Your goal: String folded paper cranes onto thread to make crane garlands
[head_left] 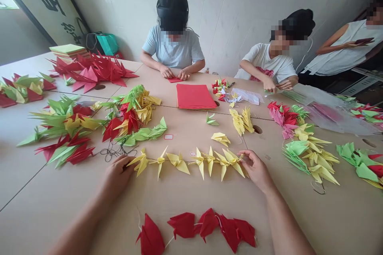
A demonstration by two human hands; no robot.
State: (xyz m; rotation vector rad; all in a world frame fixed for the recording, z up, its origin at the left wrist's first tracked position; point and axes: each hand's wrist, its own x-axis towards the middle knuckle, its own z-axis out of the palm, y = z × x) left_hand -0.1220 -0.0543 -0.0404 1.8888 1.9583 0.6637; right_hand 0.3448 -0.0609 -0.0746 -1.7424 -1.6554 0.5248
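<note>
Yellow paper cranes (177, 163), strung in a row, stretch across the table (185, 192); the left hand (118, 175) pinches one end, the right hand (257, 170) the other, apparently by the thread, with red cranes (208, 225) nearer.

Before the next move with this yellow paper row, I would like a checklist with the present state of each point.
1. Grip of left hand at left end of the row of folded yellow paper birds: ok.
2. Grip of right hand at right end: ok.
3. Birds spaced evenly: not ok; they crowd towards the right.
4. Thin black thread free of loops: not ok; it lies coiled.
5. Folded red paper shapes apart from the row: ok.
6. Thread through every bird: cannot tell.
</note>
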